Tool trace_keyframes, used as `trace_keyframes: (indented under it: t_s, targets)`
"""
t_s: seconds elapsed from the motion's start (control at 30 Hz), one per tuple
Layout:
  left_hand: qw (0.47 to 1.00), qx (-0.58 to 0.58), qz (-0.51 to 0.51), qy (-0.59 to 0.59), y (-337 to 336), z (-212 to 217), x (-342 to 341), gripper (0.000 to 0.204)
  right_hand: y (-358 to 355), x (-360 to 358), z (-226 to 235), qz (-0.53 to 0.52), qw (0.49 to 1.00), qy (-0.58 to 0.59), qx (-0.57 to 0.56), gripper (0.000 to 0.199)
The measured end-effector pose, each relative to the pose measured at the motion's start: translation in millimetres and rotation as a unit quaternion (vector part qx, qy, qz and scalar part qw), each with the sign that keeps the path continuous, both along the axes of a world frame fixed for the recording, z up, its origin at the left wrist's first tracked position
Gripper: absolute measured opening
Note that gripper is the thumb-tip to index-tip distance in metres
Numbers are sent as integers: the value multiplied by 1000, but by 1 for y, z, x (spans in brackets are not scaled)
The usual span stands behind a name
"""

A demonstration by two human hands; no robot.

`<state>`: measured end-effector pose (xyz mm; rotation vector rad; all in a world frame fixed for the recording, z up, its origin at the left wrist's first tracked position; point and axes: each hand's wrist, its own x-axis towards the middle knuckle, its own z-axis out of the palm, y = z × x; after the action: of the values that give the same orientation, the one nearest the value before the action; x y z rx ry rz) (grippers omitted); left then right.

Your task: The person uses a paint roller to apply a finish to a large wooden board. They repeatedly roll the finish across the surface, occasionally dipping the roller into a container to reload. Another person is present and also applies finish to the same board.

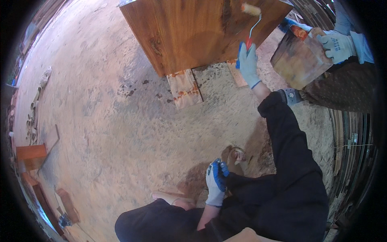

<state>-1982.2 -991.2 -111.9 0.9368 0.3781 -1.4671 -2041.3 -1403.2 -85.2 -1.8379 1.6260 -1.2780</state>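
Paint roller (pixel 251 10) hovering at or over right part of brown wooden panel (pixel 189 32); contact unclear. Right gloved hand (pixel 248 66) gripping its red handle (pixel 249 42), arm extending, presumably to reach far surface. Left gloved hand (pixel 215 181) curling beside black trouser leg (pixel 252 187), probably idling; cannot tell whether fingers are enclosing anything. Stained board (pixel 184 88) lying at panel's near edge, likely keeping wood off dirt floor (pixel 121 133). At right, co-worker's gloved hand (pixel 338 46) holding stained container (pixel 300 60), probably keeping coating within reach.
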Motion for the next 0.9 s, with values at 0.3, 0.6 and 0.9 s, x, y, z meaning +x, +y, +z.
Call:
trace_keyframes:
  t_s: [0.3, 0.6, 0.9]
  targets:
    - [1000, 21, -17, 12, 0, 0, 0, 20, 22, -44, -73, 14, 989, 143, 41, 31]
    - [999, -6, -26, 17, 0, -15, -3, 23, 3, 8, 35, 19, 997, -76, 23, 32]
    - [999, 14, -28, 9, 2, -11, -5, 22, 40, 45, -55, 36, 998, -17, 39, 34]
